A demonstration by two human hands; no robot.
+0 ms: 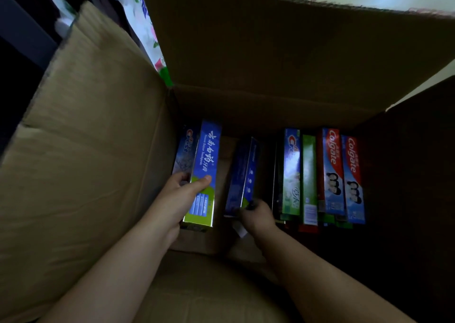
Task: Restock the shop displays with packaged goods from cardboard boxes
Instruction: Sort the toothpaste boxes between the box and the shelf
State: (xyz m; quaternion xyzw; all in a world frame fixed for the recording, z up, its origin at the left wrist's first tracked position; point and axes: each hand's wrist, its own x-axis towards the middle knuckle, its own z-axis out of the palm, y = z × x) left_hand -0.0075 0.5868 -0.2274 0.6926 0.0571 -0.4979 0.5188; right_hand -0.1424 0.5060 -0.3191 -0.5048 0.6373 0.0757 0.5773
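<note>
I am looking down into an open cardboard box [98, 150], its flaps folded out to the left and away from me, and both my arms reach down inside it. My left hand [181, 194] grips the near end of a blue and green toothpaste carton [205, 165] with white Chinese lettering; my thumb lies across its front face and my fingers curl around its left side, where a Crest carton [186, 152] stands pressed against it, close to the box's left wall. My right hand [256, 215] is curled around the bottom end of a dark blue carton [242, 175] that stands tilted by itself in the middle of the box, apart from the cartons on either side; the shadow is deep there and I cannot make out exactly how my fingers lie. Just to the right of that hand a row of cartons stands packed side by side: a green and blue Crest carton [291, 172], a plain green carton [309, 177], and two red and blue Colgate cartons [332, 172] touching each other nearest the dark right wall. Bare cardboard floor shows between the two cartons I hold. Beyond the box's left flap lies a floral-printed package [145, 22].
</note>
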